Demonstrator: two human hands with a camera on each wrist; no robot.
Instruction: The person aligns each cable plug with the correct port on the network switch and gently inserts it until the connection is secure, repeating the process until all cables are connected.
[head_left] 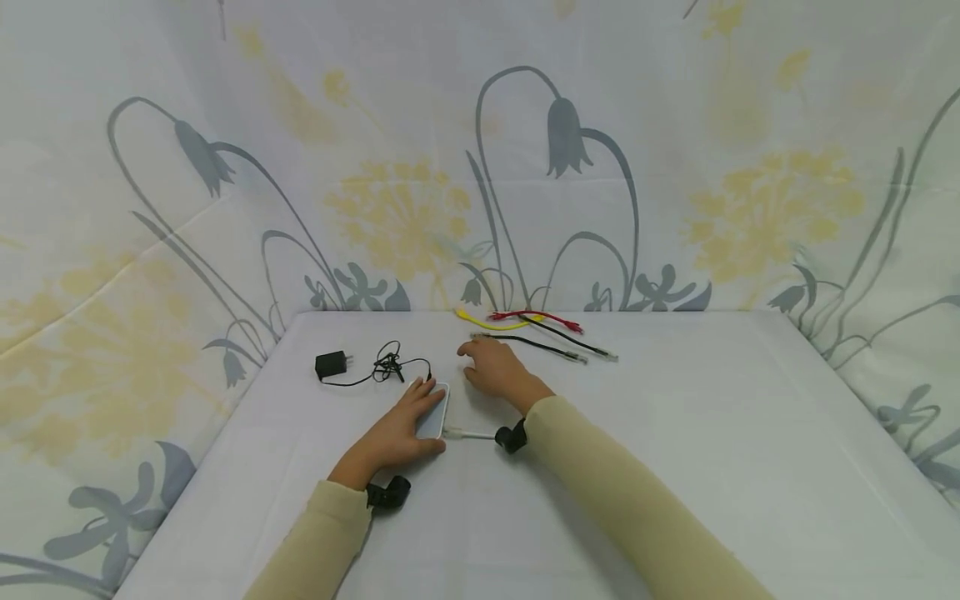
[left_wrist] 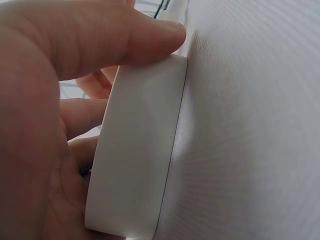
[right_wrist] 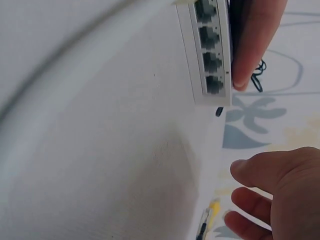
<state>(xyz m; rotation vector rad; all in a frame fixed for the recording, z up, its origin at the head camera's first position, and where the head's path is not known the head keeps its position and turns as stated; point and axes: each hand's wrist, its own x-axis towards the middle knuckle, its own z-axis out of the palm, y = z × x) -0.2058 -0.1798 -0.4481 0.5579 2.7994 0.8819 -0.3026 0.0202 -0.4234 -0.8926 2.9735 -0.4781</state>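
My left hand point(head_left: 401, 429) grips a small white network switch point(head_left: 431, 423) lying on the table, the thumb at its near end and the fingers over its top. In the left wrist view the thumb presses the edge of the switch point(left_wrist: 137, 145). Several ports point(right_wrist: 212, 62) line its right side in the right wrist view. A white network cable point(head_left: 476, 435) runs from the near part of that side towards my right wrist. My right hand point(head_left: 497, 368) holds nothing; its fingers are loosely bent, close to the left end of a short black cable point(head_left: 528, 342).
Behind the right hand lie a second black cable point(head_left: 566, 337), a red cable point(head_left: 551, 315) and a yellow cable point(head_left: 487, 324). At left rests a black power adapter point(head_left: 331, 364), its thin tangled cord point(head_left: 387, 364) reaching the far end of the switch. A flowered curtain point(head_left: 420, 125) hangs behind the table.
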